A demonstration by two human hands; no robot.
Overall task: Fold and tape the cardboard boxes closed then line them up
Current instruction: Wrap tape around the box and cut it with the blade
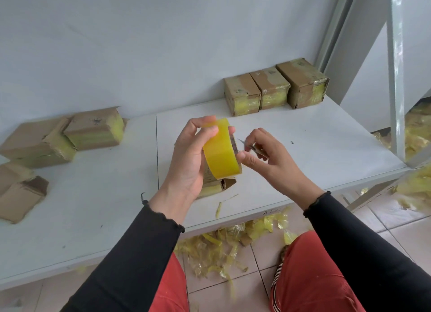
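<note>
The left hand is gripping the yellow roll of packing tape, fingers curled over its rim, above the half-folded brown cardboard box near the white table's front edge. The right hand is pinching a small metal blade (pointing at the left fingertips), so a slip could nick them. Three taped brown boxes are lining the far edge.

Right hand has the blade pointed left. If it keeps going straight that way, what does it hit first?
Most likely the yellow tape roll gripped by the left hand. The small blade pinched in the right hand aims at the roll's near edge, with only a narrow gap visible; depth is uncertain.
</note>
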